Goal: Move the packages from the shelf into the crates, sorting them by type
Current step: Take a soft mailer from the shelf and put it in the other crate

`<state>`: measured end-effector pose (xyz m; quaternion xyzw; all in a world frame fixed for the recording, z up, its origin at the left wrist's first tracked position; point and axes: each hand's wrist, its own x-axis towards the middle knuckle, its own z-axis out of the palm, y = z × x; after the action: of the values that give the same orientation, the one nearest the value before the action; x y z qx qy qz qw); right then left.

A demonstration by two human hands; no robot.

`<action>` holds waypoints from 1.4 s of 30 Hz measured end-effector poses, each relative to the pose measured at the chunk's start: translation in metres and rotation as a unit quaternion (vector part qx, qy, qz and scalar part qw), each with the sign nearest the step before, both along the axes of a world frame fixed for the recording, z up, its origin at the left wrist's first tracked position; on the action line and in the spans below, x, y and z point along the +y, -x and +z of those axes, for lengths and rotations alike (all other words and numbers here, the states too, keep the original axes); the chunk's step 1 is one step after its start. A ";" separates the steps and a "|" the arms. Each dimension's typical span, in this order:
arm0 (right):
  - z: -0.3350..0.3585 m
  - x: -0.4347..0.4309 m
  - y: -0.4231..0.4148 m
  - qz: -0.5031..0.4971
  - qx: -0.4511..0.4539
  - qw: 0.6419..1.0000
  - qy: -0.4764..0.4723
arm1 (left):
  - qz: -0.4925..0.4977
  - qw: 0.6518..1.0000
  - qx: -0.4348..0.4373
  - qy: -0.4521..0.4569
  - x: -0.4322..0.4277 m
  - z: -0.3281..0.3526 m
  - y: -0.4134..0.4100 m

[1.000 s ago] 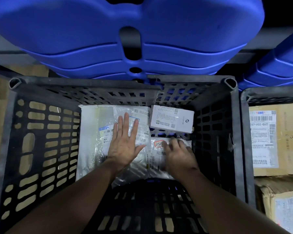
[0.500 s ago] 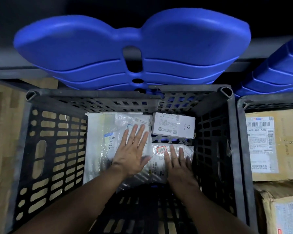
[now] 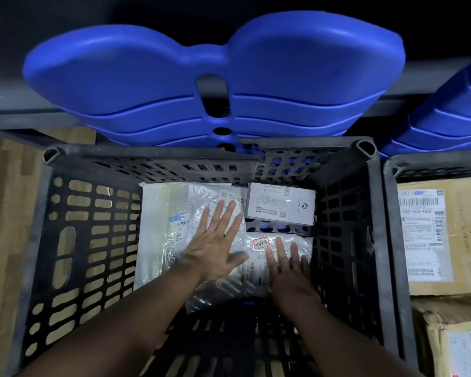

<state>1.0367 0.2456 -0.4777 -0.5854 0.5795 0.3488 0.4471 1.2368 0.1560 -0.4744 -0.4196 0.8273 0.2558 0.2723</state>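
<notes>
**A:** Where do the packages sit?

**B:** On the floor of the black crate [image 3: 74, 240]: a grey mailer [image 3: 158, 232] by the left wall, a white bag [image 3: 256, 265] towards the right wall, and a white box [image 3: 280, 205] in the far right corner.

**A:** And the hands?

**B:** The left hand [image 3: 218, 246] lies flat on the mailer pile, fingers straight and fanned. The right hand [image 3: 288, 270] presses the bag, fingers straight and slightly apart.

**A:** What could go wrong?

**B:** The plastic looks slick, so a sideways push could wedge the bag under the box. The box may also be missorted: cardboard boxes [image 3: 462, 235] fill the neighbouring crate [image 3: 390, 227].
</notes>
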 end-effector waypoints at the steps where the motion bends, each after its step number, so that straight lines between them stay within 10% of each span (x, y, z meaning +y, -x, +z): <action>1: 0.003 -0.001 0.001 -0.003 -0.011 1.000 0.008 | 0.038 0.999 0.029 0.011 0.001 0.002 -0.001; 6: 0.009 -0.002 0.002 -0.019 -0.027 0.999 0.016 | 0.459 0.849 0.177 0.194 -0.007 0.015 0.010; 10: 0.007 -0.003 0.002 -0.020 -0.026 0.999 0.030 | 0.673 0.735 0.070 0.046 -0.038 0.017 0.017; 18: 0.003 -0.002 0.002 -0.010 -0.014 0.999 0.029 | 0.742 0.619 0.225 -0.123 -0.048 0.037 -0.011; 25: 0.002 -0.001 -0.003 0.016 0.012 1.000 0.021 | 0.793 0.432 0.341 -0.261 -0.026 0.080 -0.003; 32: 0.007 0.001 -0.006 0.028 0.037 0.999 0.008 | 0.798 0.406 0.336 -0.291 0.008 0.076 0.035; 35: 0.006 0.006 0.002 -0.111 -0.024 0.992 0.057 | 0.830 0.380 0.317 -0.258 0.030 0.068 0.034; 38: 0.022 -0.006 -0.001 -0.370 -0.037 0.927 0.044 | 0.844 0.354 0.317 -0.250 0.042 0.062 0.033; 41: 0.046 -0.017 0.009 -0.702 -0.002 0.700 0.128 | 0.841 0.348 0.318 -0.265 0.046 0.064 0.037; 42: 0.047 -0.018 0.010 -0.697 0.018 0.702 0.146 | 0.840 0.349 0.317 -0.269 0.046 0.064 0.038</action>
<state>1.0268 0.2280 -0.4312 -0.0657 0.8740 -0.1411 0.4604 1.1991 0.2019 -0.4106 -0.6870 -0.0464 0.6733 -0.2691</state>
